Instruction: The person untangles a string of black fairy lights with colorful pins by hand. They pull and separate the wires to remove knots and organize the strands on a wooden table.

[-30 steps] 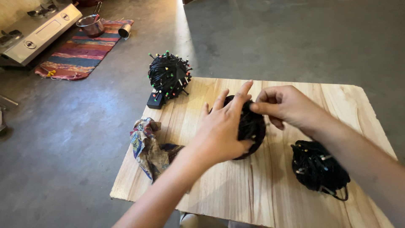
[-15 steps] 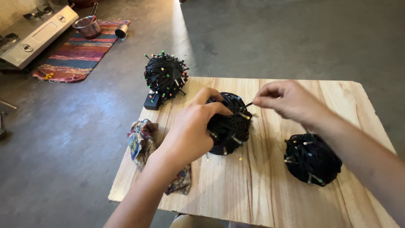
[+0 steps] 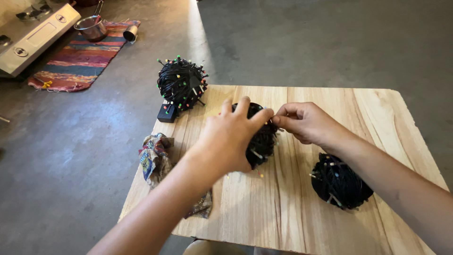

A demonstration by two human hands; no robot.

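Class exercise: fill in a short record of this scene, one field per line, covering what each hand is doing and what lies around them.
Surface: wooden board on a grey floor
Left hand: grips the middle bundle of black string lights
Right hand: pinches at that bundle's top edge
Other bundles: far-left bundle, near-right bundle
Also on board: crumpled wrapper
Background: striped rug, metal pot

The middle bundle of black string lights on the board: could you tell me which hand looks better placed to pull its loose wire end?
Probably the right hand: its fingers pinch at the bundle's right edge, while the left hand is spread over the bundle, gripping it.
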